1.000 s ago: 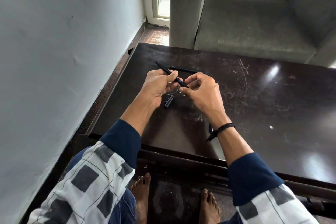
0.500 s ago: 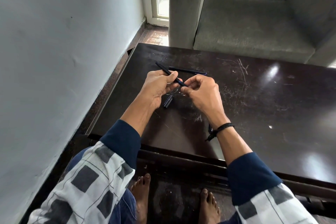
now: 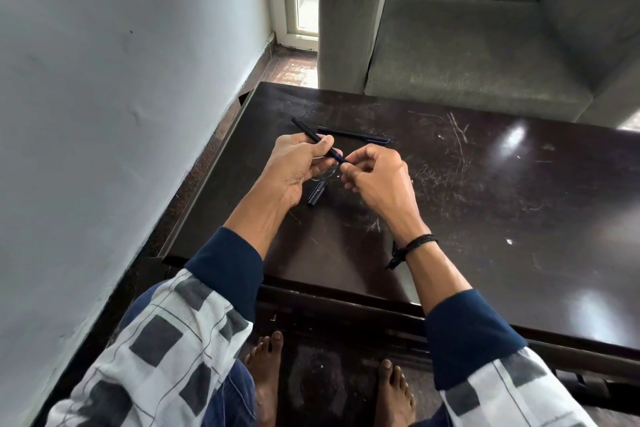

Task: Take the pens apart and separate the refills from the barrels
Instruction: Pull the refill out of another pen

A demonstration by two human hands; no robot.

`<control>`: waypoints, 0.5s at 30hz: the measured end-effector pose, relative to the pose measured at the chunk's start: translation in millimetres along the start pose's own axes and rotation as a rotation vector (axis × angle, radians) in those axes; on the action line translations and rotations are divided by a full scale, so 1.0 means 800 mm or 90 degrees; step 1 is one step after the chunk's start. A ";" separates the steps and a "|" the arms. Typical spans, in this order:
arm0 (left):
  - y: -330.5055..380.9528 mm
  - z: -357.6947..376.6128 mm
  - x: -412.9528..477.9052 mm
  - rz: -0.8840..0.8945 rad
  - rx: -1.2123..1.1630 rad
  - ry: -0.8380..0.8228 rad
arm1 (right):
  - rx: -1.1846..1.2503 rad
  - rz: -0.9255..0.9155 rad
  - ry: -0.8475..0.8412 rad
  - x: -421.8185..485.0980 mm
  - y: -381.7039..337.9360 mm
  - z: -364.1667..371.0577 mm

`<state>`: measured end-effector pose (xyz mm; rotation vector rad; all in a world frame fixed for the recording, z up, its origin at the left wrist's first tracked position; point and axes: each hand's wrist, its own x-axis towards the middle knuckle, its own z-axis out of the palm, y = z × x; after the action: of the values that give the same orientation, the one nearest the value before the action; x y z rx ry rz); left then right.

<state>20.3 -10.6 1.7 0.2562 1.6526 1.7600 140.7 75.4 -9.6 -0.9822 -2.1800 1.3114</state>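
Pen [image 3: 313, 137] held above worktop [image 3: 485, 201], left of centre. Left hand [image 3: 294, 166] fingers wrapped round the barrel; right hand [image 3: 375, 177] fingers pinch its near tip end. Likely light, stiff, smooth plastic, so slippery. Clamp barrel firmly, twist at the tip section, avoid bending. Second pen [image 3: 353, 134] lies just beyond on the worktop; cap [image 3: 317, 193] lies below the hands.

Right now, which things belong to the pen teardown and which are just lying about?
Job: held pen, gripped by left hand, its end pinched by right hand; second pen lying on the table; loose cap by the hands.
Not job: sofa, wristband.
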 end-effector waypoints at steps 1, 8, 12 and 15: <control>0.000 0.000 -0.001 0.001 0.000 0.001 | 0.004 0.000 -0.005 0.000 0.000 0.000; -0.002 -0.001 0.000 0.004 0.008 -0.001 | -0.035 -0.001 0.026 0.002 -0.001 -0.004; -0.001 -0.001 0.001 0.005 0.007 0.005 | 0.022 0.026 0.006 0.003 0.000 -0.001; 0.001 -0.002 0.002 0.006 0.002 0.008 | 0.017 0.000 0.019 0.002 -0.003 -0.003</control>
<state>18.0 -10.9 1.4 0.2553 1.6663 1.7699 140.7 77.2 -6.5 -0.9844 -2.1354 1.3144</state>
